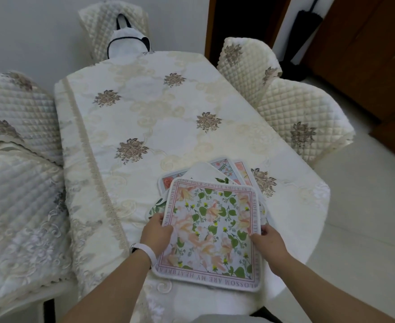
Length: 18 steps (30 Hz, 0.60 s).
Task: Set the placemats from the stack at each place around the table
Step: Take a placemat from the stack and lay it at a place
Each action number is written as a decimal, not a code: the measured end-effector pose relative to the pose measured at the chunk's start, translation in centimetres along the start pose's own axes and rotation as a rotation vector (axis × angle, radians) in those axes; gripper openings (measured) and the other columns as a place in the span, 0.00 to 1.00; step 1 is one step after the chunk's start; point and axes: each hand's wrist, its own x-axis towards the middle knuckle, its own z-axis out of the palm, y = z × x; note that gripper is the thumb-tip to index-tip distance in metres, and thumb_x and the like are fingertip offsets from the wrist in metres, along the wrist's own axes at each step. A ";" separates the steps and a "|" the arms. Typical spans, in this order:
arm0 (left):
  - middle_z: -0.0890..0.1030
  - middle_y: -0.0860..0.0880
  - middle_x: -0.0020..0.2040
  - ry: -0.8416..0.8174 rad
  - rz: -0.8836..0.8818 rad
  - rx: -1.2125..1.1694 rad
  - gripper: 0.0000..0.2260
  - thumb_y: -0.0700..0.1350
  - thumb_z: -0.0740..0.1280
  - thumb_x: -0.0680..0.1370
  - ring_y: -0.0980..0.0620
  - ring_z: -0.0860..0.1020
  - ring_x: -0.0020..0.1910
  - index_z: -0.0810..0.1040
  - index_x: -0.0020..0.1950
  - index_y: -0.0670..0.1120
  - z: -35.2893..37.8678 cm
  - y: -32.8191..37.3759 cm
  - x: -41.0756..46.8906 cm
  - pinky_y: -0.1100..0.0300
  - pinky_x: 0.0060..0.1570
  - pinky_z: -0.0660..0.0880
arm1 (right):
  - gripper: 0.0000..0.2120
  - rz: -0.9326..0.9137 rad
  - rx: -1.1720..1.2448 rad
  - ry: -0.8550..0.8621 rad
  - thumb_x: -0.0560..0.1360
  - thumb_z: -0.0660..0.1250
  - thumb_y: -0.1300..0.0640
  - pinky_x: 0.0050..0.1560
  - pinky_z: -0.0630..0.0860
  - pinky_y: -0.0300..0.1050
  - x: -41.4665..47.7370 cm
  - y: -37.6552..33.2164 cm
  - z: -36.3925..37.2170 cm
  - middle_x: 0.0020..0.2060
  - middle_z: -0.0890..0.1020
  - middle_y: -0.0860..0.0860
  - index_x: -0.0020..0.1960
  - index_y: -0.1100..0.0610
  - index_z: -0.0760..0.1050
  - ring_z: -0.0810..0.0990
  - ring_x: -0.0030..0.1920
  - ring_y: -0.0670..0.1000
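Head: left hand (156, 232), right hand (268, 241) grip placemat (212, 229) edges.

Got the top placemat (211, 231) pinched by its two side edges, left hand (155, 231) on one, right hand (269, 243) on the other. Rest of the stack (224, 170) fanned out under it and just beyond the fingertips, on the cream tablecloth (145, 113). Quilted chairs (303, 122) well past the fingers, left, right and far end.
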 end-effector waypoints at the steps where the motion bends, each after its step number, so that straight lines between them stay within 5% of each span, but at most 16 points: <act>1: 0.80 0.52 0.47 0.007 0.001 -0.017 0.10 0.40 0.64 0.76 0.55 0.78 0.42 0.74 0.57 0.49 0.1 0.0 -0.1 0.62 0.34 0.71 | 0.05 -0.006 -0.007 -0.002 0.77 0.67 0.56 0.41 0.79 0.48 -0.1 -0.1 -0.1 0.48 0.83 0.54 0.52 0.55 0.75 0.83 0.46 0.54; 7: 0.82 0.52 0.49 0.012 0.039 -0.139 0.10 0.39 0.65 0.75 0.51 0.80 0.47 0.76 0.54 0.50 1.8 1.4 -0.6 0.56 0.44 0.76 | 0.03 -0.045 -0.011 0.041 0.78 0.65 0.57 0.39 0.78 0.48 -1.0 -0.6 -1.6 0.46 0.82 0.53 0.50 0.56 0.74 0.83 0.45 0.54; 18: 0.81 0.53 0.49 -0.015 0.092 -0.114 0.10 0.39 0.65 0.76 0.53 0.80 0.46 0.75 0.55 0.49 7.8 7.5 -3.4 0.63 0.38 0.74 | 0.05 -0.071 0.143 0.101 0.78 0.66 0.56 0.37 0.78 0.47 0.0 1.5 -9.5 0.46 0.83 0.53 0.52 0.56 0.76 0.84 0.44 0.54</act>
